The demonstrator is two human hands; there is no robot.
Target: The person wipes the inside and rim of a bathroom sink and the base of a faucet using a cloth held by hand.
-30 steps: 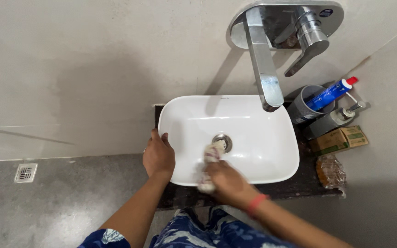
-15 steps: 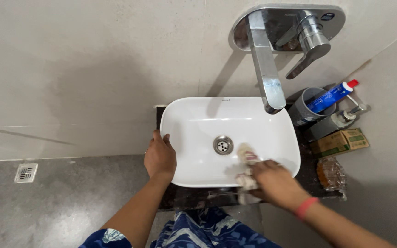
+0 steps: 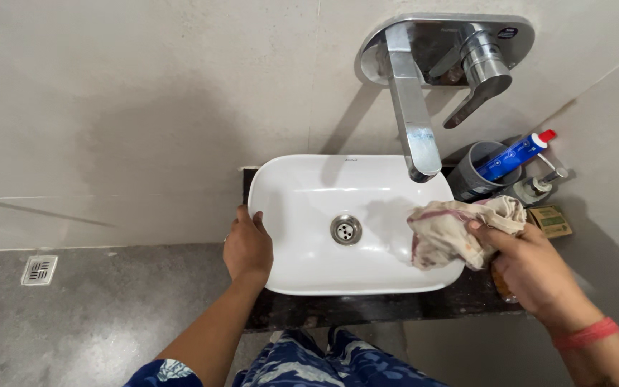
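The right hand (image 3: pixel 531 269) now holds the cloth (image 3: pixel 460 229) bunched in its closed fingers, lifted over the right rim of the white basin (image 3: pixel 309 186). Half a second ago the same cloth was pressed low inside the bowl, near the drain (image 3: pixel 346 229). So the wiping of the inside seems paused. The left hand (image 3: pixel 247 247) stays flat on the left rim, fingers curled over the edge. Behind the cloth, the small carton (image 3: pixel 554 221) is partly hidden.
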